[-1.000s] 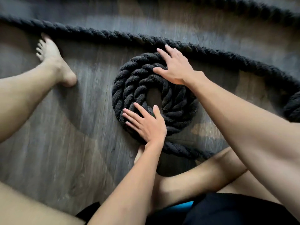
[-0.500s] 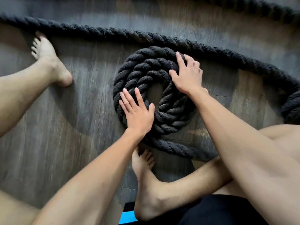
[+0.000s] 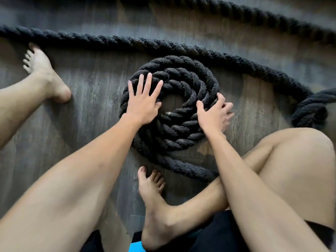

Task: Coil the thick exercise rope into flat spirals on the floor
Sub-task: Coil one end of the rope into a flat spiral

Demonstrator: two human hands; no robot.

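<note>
At the near edge of the view, black shorts (image 3: 218,237) are covering the seated person's lap. The bare right foot (image 3: 154,202) is resting on the dark wood-grain floor (image 3: 87,113). Just beyond its toes, the thick black rope (image 3: 181,135) is lying in a flat spiral of close turns around a small open centre, with one strand trailing off the near side toward the right shin.

The left hand (image 3: 143,104) is pressing down on the spiral's left side, fingers straight and spread. The right hand (image 3: 214,117), slightly blurred, is grasping the spiral's right edge, thumb on top and fingers curled over the outer turn.

Farther left, the bare left foot (image 3: 41,70) is lying just beside a loose length of the same rope, which is running across the floor behind the spiral. Another length is crossing the far right corner.
</note>
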